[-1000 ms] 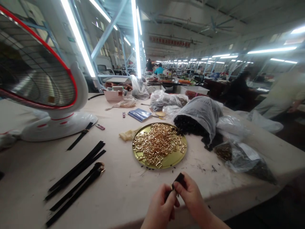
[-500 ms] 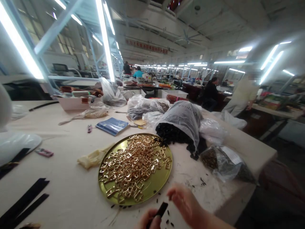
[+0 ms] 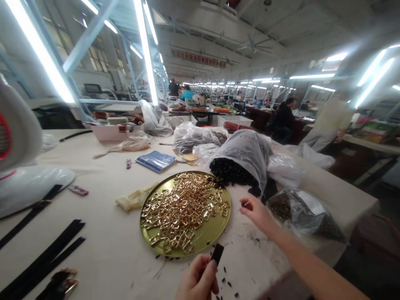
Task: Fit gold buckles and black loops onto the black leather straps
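Note:
Low in the view, my left hand [image 3: 200, 277] pinches the end of a short black strap [image 3: 217, 253] between thumb and fingers, its free end pointing up. My right hand [image 3: 256, 212] is farther forward, over the table between the tray and the clear bag on the right. Its fingers are curled toward the thumb around a small dark spot that I cannot make out. The round gold tray [image 3: 215, 238] holds a heap of gold metal buckles [image 3: 181, 204]. Behind it, small black pieces [image 3: 233, 171] spill from an open translucent plastic bag [image 3: 245, 148].
Longer black straps [image 3: 46, 258] lie at the left, near a pink-handled cutter [image 3: 78, 191]. A blue booklet [image 3: 155, 161] and a yellowish cloth [image 3: 131, 202] lie behind the tray. A clear bag [image 3: 308, 214] sits right. Other people are in the background.
My right hand has moved forward and away from the strap, toward the black pieces. My left hand has come further into view, still holding the strap. The whole view has shifted slightly.

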`<action>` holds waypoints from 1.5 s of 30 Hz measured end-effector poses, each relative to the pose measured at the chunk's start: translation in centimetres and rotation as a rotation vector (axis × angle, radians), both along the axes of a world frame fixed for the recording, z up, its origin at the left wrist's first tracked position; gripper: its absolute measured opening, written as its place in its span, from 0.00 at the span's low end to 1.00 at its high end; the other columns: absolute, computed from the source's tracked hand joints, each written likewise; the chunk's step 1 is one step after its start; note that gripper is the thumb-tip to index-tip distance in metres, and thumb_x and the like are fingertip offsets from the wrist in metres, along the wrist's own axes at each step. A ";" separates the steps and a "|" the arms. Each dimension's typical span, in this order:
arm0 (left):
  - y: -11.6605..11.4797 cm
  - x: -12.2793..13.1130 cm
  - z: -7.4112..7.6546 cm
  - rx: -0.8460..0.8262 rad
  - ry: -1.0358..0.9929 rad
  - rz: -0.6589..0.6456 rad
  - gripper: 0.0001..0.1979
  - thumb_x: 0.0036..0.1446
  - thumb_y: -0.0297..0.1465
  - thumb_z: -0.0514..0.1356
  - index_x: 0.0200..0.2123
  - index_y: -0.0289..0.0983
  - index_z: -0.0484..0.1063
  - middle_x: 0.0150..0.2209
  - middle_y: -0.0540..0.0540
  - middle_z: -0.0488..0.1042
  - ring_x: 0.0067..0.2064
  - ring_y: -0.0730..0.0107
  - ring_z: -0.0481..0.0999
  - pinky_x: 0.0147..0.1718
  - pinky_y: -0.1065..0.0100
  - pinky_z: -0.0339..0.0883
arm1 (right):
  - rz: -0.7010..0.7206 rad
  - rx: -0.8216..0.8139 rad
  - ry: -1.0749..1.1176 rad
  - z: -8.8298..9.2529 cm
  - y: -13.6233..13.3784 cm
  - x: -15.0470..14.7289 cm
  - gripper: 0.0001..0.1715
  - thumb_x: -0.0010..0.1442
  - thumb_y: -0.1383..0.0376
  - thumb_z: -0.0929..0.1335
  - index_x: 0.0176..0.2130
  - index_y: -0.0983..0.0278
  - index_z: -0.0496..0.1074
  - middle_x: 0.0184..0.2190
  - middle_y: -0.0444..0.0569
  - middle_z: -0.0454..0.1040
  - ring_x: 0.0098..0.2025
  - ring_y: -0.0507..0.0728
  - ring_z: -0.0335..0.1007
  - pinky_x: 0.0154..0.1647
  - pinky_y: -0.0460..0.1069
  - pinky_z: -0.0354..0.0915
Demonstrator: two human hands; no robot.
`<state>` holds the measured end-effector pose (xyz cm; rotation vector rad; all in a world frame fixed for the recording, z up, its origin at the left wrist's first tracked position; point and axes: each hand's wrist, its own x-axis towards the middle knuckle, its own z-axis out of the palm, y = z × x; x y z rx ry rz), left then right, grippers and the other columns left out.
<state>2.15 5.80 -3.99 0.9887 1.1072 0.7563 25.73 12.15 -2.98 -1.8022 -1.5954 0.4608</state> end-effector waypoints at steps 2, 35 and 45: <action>0.0 0.4 1.2 -0.020 -0.033 0.013 0.19 0.44 0.48 0.57 0.26 0.38 0.61 0.13 0.57 0.65 0.09 0.86 0.50 0.09 0.79 0.37 | 0.115 0.005 0.230 0.8 -2.0 -2.7 0.11 0.53 0.63 0.66 0.39 0.63 0.67 0.31 0.45 0.71 0.33 0.53 0.68 0.35 0.48 0.64; -1.0 -0.4 1.1 0.112 -0.141 -0.017 0.24 0.51 0.31 0.51 0.50 0.36 0.48 0.24 0.55 0.67 0.14 0.82 0.58 0.14 0.76 0.51 | 0.327 -0.184 0.668 1.3 -7.1 -9.7 0.17 0.52 0.53 0.66 0.30 0.65 0.66 0.22 0.42 0.65 0.25 0.50 0.61 0.27 0.46 0.59; -2.0 -2.1 2.2 0.185 -0.028 -0.133 0.25 0.55 0.30 0.50 0.55 0.36 0.47 0.27 0.52 0.69 0.19 0.80 0.61 0.17 0.75 0.56 | 0.471 -0.315 0.894 1.5 -8.6 -10.6 0.17 0.54 0.52 0.65 0.32 0.64 0.64 0.23 0.42 0.66 0.26 0.51 0.63 0.28 0.47 0.59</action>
